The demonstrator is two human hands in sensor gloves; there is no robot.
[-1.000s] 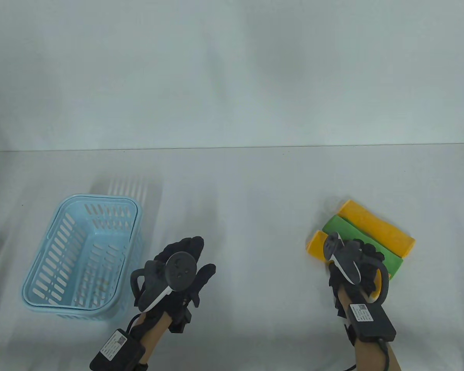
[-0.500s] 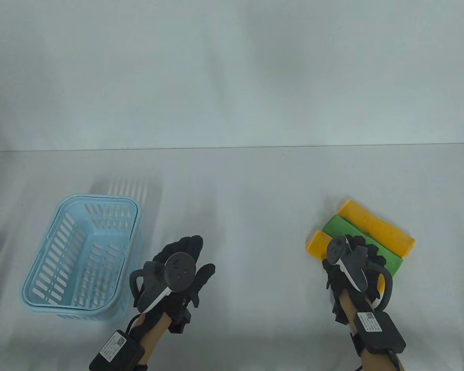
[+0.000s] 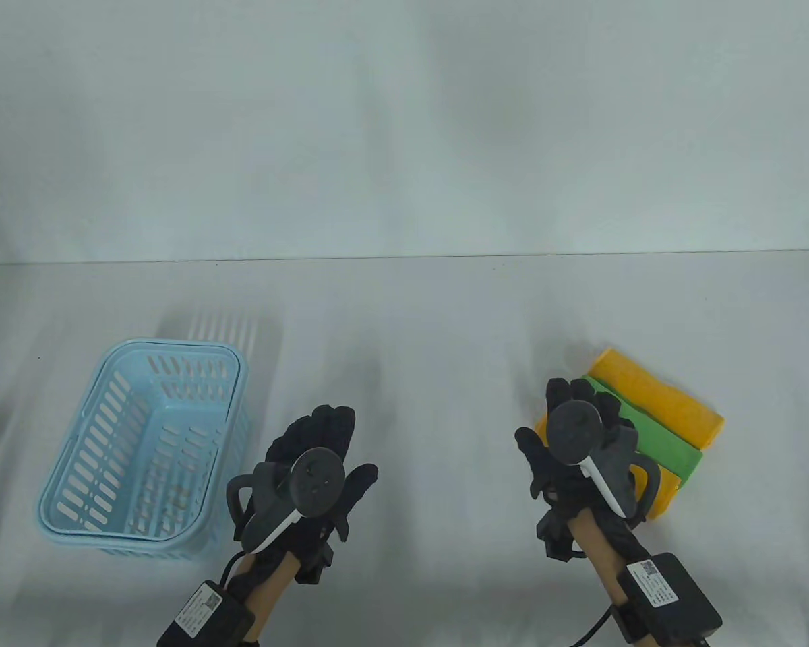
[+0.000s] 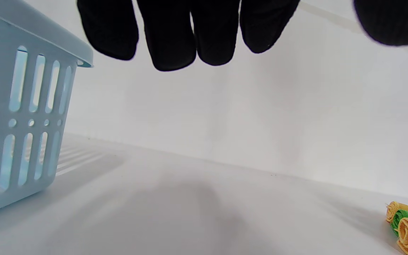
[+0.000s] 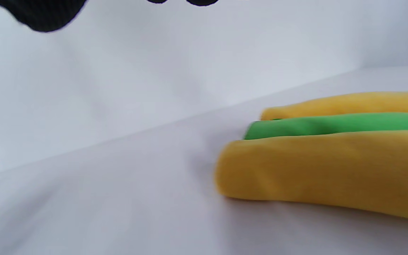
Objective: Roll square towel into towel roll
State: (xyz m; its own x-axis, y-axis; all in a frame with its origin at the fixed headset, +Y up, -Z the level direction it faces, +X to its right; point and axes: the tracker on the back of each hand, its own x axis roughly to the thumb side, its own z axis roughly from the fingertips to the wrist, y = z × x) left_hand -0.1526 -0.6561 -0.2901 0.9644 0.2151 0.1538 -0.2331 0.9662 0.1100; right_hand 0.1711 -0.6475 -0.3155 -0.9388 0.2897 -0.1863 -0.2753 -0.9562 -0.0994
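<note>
Three towel rolls lay side by side at four o'clock on the table (image 3: 445, 323); the near yellow roll (image 3: 662, 497) looked finished. Right hand (image 3: 580, 445) hovered over it, grip released; left hand (image 3: 317, 465) idle, fingers relaxed. Next, probably the basket (image 3: 74, 499).

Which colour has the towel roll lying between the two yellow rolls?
Green: the middle towel roll shows best in the right wrist view.

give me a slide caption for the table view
Two gloved hands, left and right, hover open over a white table between a blue basket and three rolled towels.
</note>
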